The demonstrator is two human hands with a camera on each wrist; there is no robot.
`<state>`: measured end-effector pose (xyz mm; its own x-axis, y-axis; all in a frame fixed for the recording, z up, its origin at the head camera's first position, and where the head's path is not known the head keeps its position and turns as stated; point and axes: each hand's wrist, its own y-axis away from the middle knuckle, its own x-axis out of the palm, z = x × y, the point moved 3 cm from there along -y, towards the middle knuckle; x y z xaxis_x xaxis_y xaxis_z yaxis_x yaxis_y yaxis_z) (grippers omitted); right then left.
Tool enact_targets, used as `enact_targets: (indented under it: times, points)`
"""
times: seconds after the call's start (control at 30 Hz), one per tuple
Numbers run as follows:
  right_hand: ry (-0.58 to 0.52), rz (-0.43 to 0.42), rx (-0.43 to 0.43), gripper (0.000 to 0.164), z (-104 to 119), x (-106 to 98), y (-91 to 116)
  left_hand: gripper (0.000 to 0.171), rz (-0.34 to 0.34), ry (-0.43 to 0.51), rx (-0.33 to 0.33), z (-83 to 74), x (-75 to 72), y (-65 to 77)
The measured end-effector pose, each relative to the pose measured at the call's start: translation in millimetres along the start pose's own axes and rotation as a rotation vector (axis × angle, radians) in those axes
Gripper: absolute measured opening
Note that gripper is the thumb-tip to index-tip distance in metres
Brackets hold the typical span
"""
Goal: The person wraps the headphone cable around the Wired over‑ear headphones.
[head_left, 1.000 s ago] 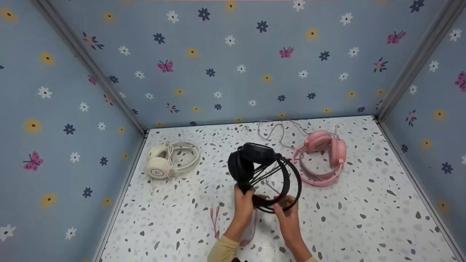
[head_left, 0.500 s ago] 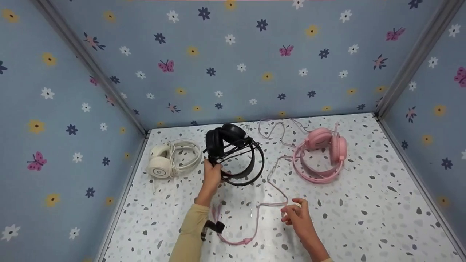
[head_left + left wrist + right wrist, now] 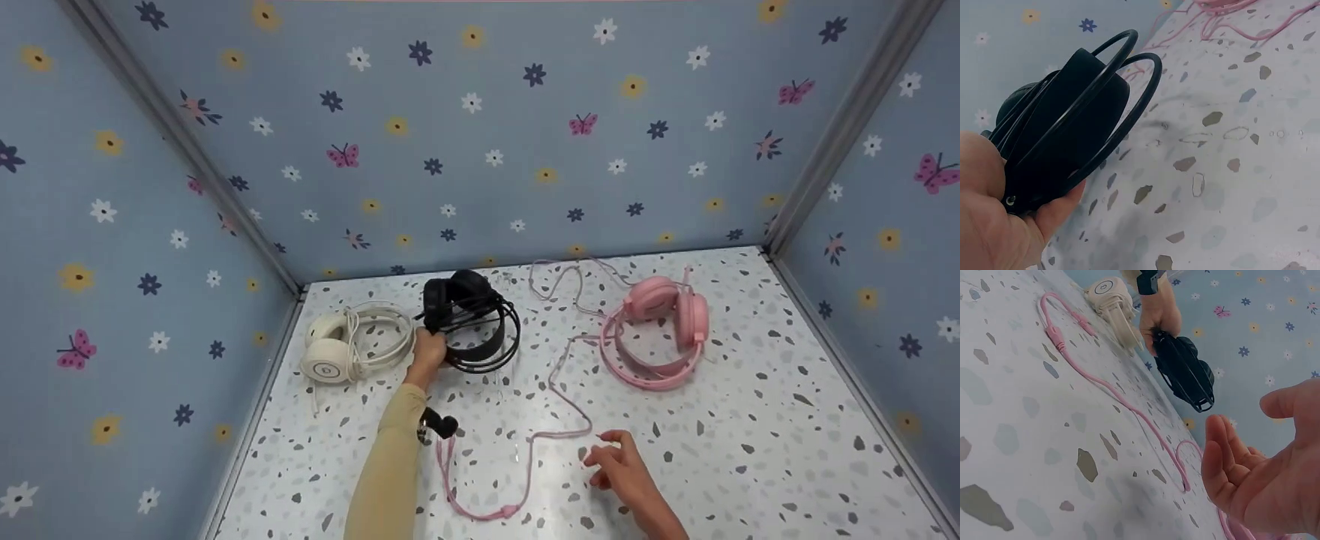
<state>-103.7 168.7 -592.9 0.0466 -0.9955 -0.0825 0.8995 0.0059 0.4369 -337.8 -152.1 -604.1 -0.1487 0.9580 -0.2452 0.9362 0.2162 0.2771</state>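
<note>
My left hand [image 3: 427,351] grips a pair of black headphones [image 3: 491,349] by the side of the headband near an ear cup, close over the speckled table between the white and pink pairs. In the left wrist view the thumb and a finger wrap the end of the black headphones [image 3: 1072,107], and their thin hoops stick out past the hand. My right hand [image 3: 622,472] hovers at the lower right with loosely bent fingers and holds nothing. The right wrist view shows that same right hand [image 3: 1275,478] with its fingers apart from the black headphones.
White headphones [image 3: 328,360] with a wound cord lie left of the black pair. Pink headphones [image 3: 652,382] lie at the right, their pink cable [image 3: 530,465] snaking across the table's middle and front. Flower-patterned walls [image 3: 495,97] enclose the back and sides.
The black headphones have moved left and back from the table's middle and come lower, carried by my left hand. My right hand has let go of them and drawn back to the lower right.
</note>
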Motion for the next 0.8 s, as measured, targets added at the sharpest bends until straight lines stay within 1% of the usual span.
enact_targets:
  times: [0.07, 0.1, 0.13, 0.2, 0.23, 0.3, 0.37, 0.47, 0.53, 0.6, 0.67, 0.73, 0.8]
  points:
    - [0.013, -0.006, 0.010, 0.054, -4, -3, 0, 0.037, -0.021, -0.027, 0.018, 5.0, 0.2, -8.4]
    - [0.021, -0.015, 0.021, 0.055, -6, -5, -1, 0.038, -0.031, -0.031, 0.040, 7.4, 0.6, -11.7]
    - [0.026, -0.022, 0.035, 0.057, -9, -7, -1, 0.040, -0.039, -0.030, 0.059, 9.8, 1.0, -14.3]
    - [0.037, -0.035, 0.067, 0.058, -14, -9, -1, 0.043, -0.039, 0.002, 0.101, 15.0, 1.6, -18.0]
    - [0.037, -0.039, 0.080, 0.057, -17, -10, -1, 0.044, -0.038, 0.019, 0.115, 17.8, 2.3, -19.2]
    - [0.038, -0.032, 0.104, 0.053, -21, -10, 0, 0.046, -0.052, 0.026, 0.128, 25.4, -1.5, -19.1]
    - [0.042, -0.019, 0.115, 0.048, -24, -10, 0, 0.048, -0.070, 0.010, 0.140, 30.6, -4.1, -19.2]
    - [0.045, -0.016, 0.109, 0.043, -23, -12, 0, 0.049, -0.071, -0.019, 0.132, 33.3, -3.7, -20.2]
    - [0.046, -0.019, 0.102, 0.042, -22, -14, -1, 0.049, -0.060, -0.044, 0.126, 31.8, -1.9, -21.5]
    - [0.048, -0.024, 0.094, 0.041, -21, -14, -2, 0.047, -0.066, -0.071, 0.120, 28.8, -0.6, -22.9]
    - [0.054, -0.024, 0.092, 0.039, -20, -14, -3, 0.045, -0.085, -0.107, 0.116, 25.2, -0.5, -23.2]
    - [0.063, -0.019, 0.091, 0.036, -21, -14, -3, 0.043, -0.120, -0.149, 0.113, 21.9, -1.9, -22.8]
    - [0.070, -0.010, 0.096, 0.033, -24, -12, -3, 0.045, -0.138, -0.198, 0.090, 21.3, -4.4, -20.7]
